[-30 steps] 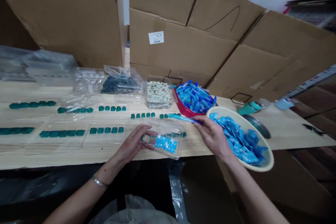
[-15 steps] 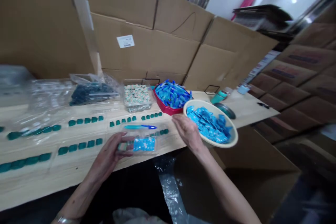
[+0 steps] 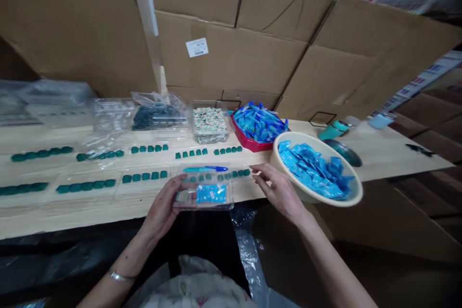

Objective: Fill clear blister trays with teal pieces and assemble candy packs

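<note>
My left hand (image 3: 166,204) grips a clear plastic box (image 3: 228,198) by its left end, just above the table's near edge. Inside the box lies a blue patterned packet (image 3: 211,194). A slim teal-and-blue pen-like piece (image 3: 205,169) lies across the clear plastic on its far side. To the right of the box, my right hand (image 3: 281,191) hovers with fingers apart and nothing visible in them. Close by it stands a cream bowl (image 3: 355,197) heaped with blue packets (image 3: 314,171).
Behind stand a red tray (image 3: 249,142) of blue pen-like pieces, a clear tub (image 3: 210,127) of small patterned pieces and a bag of dark pieces (image 3: 155,116). Rows of green pieces (image 3: 86,186) line the table. A teal bottle (image 3: 334,130) lies beyond the bowl; cardboard (image 3: 231,62) walls the back.
My right hand has moved from the bowl's rim toward the box, its fingers now bent and parted. My left hand still holds the box. The view has shifted.
</note>
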A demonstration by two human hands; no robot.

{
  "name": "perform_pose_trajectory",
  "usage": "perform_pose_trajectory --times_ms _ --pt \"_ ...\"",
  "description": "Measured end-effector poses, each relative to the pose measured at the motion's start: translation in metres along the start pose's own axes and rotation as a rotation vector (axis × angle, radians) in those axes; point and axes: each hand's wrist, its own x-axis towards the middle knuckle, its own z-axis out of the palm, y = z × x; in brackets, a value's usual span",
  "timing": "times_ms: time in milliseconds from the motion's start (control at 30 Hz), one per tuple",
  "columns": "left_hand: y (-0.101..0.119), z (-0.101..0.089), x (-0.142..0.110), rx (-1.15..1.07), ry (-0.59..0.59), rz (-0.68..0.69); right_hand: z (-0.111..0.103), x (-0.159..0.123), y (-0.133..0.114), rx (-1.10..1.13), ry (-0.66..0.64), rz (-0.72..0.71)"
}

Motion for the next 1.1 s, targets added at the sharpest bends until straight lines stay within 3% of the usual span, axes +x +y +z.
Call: perform_pose_trajectory --times_ms 167,300,467,667,767,867,967,1100 --pt "0.015 -0.075 -0.038 0.046 0.234 0.033 0.032 0.006 0.014 -0.097 -0.058 -0.109" --pt "0.024 -0.123 -0.071 0.066 0.379 0.081 0.059 0.015 -0.008 0.038 -0.2 -0.299" --pt "0.029 -0.166 -0.117 -0.012 0.572 0.237 0.121 0.052 -0.077 0.156 -0.353 -0.579" --pt "0.029 -0.209 -0.171 -0.11 0.757 0.477 0.242 0.122 -0.204 0.143 -0.482 -0.847" --pt "0.025 -0.226 -0.193 -0.146 0.812 0.529 0.308 0.147 -0.274 0.107 -0.58 -0.875" --pt "0.021 -0.242 -0.209 -0.177 0.867 0.531 0.36 0.155 -0.327 -0.021 -0.649 -0.741" --pt "0.019 -0.258 -0.223 -0.222 0.898 0.511 0.389 0.148 -0.353 -0.173 -0.698 -0.655" --pt "0.015 -0.278 -0.233 -0.267 0.936 0.492 0.4 0.129 -0.357 -0.23 -0.625 -0.73"
